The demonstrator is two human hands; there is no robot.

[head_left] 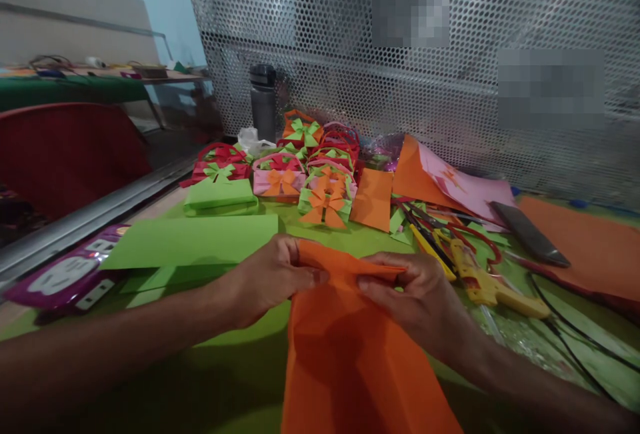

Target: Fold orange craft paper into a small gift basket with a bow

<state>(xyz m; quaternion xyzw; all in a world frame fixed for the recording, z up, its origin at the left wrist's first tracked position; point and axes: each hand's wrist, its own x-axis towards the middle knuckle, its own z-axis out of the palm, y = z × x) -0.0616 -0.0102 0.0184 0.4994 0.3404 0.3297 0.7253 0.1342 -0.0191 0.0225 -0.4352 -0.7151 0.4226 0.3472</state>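
A long sheet of orange paper (350, 354) runs from the bottom edge up to both hands, its far end bent over in a fold. My left hand (280, 277) pinches the left corner of that end, thumb on top. On the right corner my right hand (407, 287) is closed the same way, thumb pressing the folded edge. Beyond the hands stand several small paper bags with bows, such as a pink bag (279, 177) and a green one with orange bows (326, 201). A folded green paper piece (220, 195) lies left of them.
Green paper sheets (195, 241) and a purple packet (75, 271) lie at left. To the right are a yellow glue gun (493, 284) with a cable, scissors (427, 221), a dark phone (530, 233) and orange and pink sheets (465, 187). A bottle (263, 104) stands before the perforated metal panel (320, 27).
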